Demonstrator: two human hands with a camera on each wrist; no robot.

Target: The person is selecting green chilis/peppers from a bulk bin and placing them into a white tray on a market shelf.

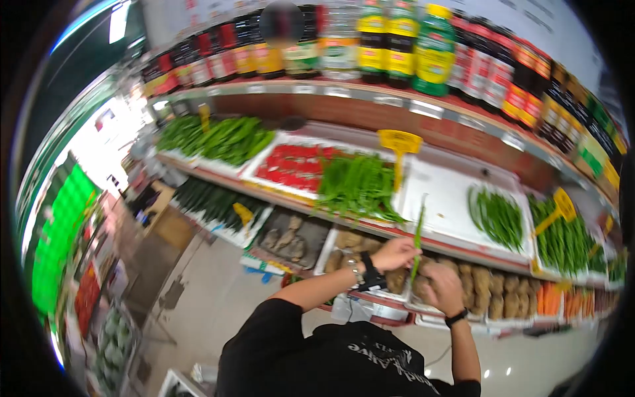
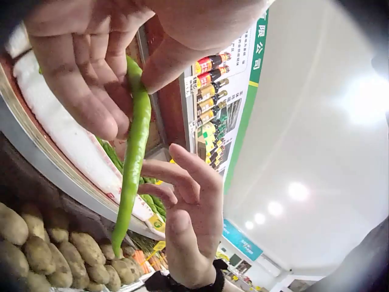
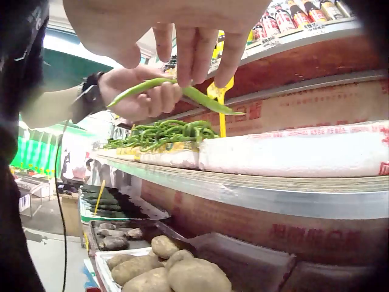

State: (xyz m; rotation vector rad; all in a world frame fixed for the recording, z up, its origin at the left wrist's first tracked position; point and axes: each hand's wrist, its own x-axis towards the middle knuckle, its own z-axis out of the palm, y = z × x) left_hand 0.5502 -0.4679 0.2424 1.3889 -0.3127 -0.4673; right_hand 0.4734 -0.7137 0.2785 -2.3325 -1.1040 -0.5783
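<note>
A long green chili pepper (image 2: 137, 143) is pinched between the thumb and fingers of my left hand (image 1: 398, 253). In the head view the pepper stands nearly upright, in front of the shelf edge. My right hand (image 1: 443, 288) is beside it with nothing in its grasp. In the left wrist view, the right hand's bent fingers (image 2: 193, 167) are close to the pepper's middle. A white foam tray (image 1: 440, 198) beyond the hands holds a small pile of green peppers (image 1: 496, 217) at its right side.
Potatoes (image 1: 506, 294) and carrots (image 1: 550, 299) fill trays on the lower shelf. Red peppers (image 1: 291, 165) and more green peppers (image 1: 357, 182) lie to the left. A yellow price tag (image 1: 399, 141) sticks up between trays. Sauce bottles (image 1: 434, 53) line the top shelf.
</note>
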